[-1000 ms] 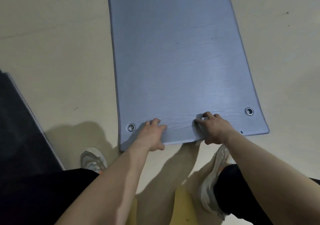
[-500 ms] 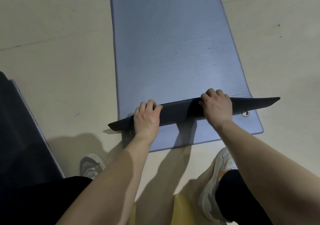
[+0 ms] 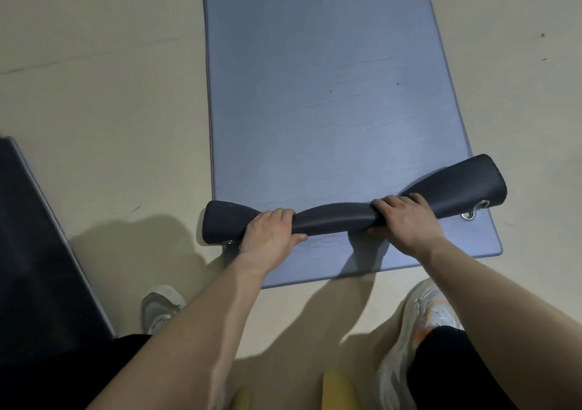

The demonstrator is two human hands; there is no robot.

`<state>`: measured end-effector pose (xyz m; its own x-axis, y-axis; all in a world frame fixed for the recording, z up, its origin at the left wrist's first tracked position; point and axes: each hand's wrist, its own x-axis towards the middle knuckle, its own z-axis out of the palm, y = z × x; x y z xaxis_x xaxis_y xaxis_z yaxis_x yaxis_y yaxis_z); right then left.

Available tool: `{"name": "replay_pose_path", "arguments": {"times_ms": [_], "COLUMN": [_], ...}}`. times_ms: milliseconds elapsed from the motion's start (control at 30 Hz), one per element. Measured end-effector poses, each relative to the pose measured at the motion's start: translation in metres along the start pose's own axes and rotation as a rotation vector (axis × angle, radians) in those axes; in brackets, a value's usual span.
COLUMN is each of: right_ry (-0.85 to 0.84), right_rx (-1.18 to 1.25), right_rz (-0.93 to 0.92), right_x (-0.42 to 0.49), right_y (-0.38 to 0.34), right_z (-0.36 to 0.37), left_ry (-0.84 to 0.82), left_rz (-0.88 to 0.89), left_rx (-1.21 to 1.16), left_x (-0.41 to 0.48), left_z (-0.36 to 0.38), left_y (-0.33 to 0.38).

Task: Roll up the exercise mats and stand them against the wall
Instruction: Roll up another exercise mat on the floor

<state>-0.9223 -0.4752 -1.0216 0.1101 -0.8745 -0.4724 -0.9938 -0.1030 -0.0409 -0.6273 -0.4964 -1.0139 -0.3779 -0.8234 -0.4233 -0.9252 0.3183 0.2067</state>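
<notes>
Here, two blue-grey layers show: a flat mat point(image 3: 315, 78) on the beige floor point(image 3: 94, 94), and over its near part a rolled edge point(image 3: 333, 217) with its dark underside turned outward. Whether that roll belongs to the same mat or to one lying on top, I cannot tell. There are two hands, two pale shoes and three metal eyelets: two close together by the roll's right end, one under its left end. One dark slab point(image 3: 31, 236) with a pale border lies at the left.

The flat mat's far end runs out past the top of the view; its near edge lies just ahead of the left shoe point(image 3: 160, 305) and the right shoe point(image 3: 422, 315). Bare floor lies open on both long sides, a wide strip between mat and slab.

The roll lies across the mat, its ends flared and overhanging each side, its middle squeezed narrow. The left grip point(image 3: 271, 230) is curled over the roll, thumb along the near side. The right grip point(image 3: 406, 220) wraps it likewise, fingers over the top. Both forearms reach forward, nearly straight.
</notes>
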Motion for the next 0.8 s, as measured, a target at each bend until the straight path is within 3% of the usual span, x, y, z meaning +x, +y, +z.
{"name": "replay_pose_path", "arguments": {"times_ms": [200,333,367,433,500,600,667,700,800], "right_ry": [-0.174,-0.289,-0.31,-0.322,-0.246,0.166,0.448,0.478,0.337], "right_rx": [0.109,0.111,0.116,0.129,0.096,0.047,0.052,0.039,-0.094], "right_rz": [0.004,0.03,0.038,0.06,0.072,0.047,0.009,-0.034,-0.098], "right_x": [0.013,0.04,0.048,0.065,0.079,0.08,0.062,0.052,0.039], "right_y": [-0.016,-0.022,-0.021,-0.016,-0.012,-0.019,-0.03,-0.033,-0.028], "right_z": [-0.052,-0.059,-0.058,-0.055,-0.053,-0.042,-0.025,-0.012,0.018], "left_ry": [-0.241,-0.379,-0.295,0.144,0.367,0.205,0.227,0.228,0.226], "left_rz": [-0.069,-0.16,-0.163,-0.102,0.001,0.073,0.092,0.104,0.176], "left_rx": [0.005,-0.061,-0.007,0.1,0.105,0.212,0.239,0.225,0.191], "left_x": [0.018,0.043,0.046,0.04,0.025,0.023,0.042,0.052,0.07], "left_z": [-0.07,-0.074,-0.067,-0.046,-0.019,0.013,0.015,0.012,-0.001], "left_y": [-0.034,-0.043,-0.038,-0.021,-0.003,0.0,-0.014,-0.02,-0.031]}}
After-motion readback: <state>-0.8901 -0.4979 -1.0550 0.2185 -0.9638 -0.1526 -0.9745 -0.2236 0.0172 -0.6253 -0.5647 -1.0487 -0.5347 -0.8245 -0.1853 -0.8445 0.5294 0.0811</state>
